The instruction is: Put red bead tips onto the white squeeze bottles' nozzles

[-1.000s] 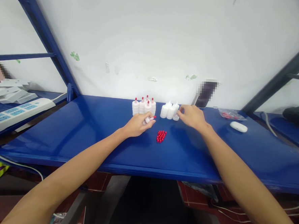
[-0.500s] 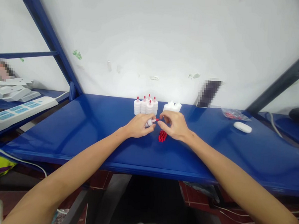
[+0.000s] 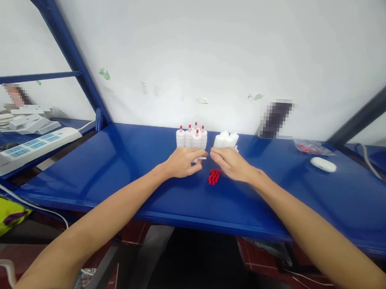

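My left hand (image 3: 186,162) is wrapped round a small white squeeze bottle (image 3: 197,160), mostly hidden by the fingers, its pale nozzle pointing right. Close to that nozzle, my right hand (image 3: 233,162) has its fingers pressed together; whatever is in them is hidden. Just below the hands lies a tight cluster of small red caps (image 3: 214,177). Behind my left hand several white bottles with red tips (image 3: 196,140) stand upright. Beyond my right hand are white bottles without red tips (image 3: 225,140), partly covered by it.
All this is on a blue table (image 3: 138,176) against a white wall. To the right lie a white oval case (image 3: 323,164) and a clear bag with red pieces (image 3: 313,148). A white power strip (image 3: 37,146) and white boxes (image 3: 34,121) are on the left, beyond a blue frame post.
The red tip seen on the held bottle's nozzle no longer shows. My right hand's fingers have closed together and flattened. The whole view has shifted slightly.
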`<action>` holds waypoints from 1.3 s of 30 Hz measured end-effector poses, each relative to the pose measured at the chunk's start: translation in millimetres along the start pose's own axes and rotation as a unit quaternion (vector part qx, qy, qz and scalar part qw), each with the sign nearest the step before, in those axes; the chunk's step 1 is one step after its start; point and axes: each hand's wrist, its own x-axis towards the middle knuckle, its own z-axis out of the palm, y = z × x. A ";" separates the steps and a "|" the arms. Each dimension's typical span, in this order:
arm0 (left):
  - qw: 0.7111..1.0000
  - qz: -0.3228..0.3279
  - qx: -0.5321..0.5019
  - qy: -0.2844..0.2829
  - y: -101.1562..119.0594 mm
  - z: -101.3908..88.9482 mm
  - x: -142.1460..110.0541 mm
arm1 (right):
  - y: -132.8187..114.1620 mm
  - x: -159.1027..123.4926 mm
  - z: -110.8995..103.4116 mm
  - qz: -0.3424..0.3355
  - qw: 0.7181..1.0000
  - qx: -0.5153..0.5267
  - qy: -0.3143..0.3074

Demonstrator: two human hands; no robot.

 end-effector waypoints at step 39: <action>0.996 -0.047 0.031 -0.065 -3.1 5.2 0.9 | 7.7 -4.8 -22.7 0.091 0.987 -0.027 -0.131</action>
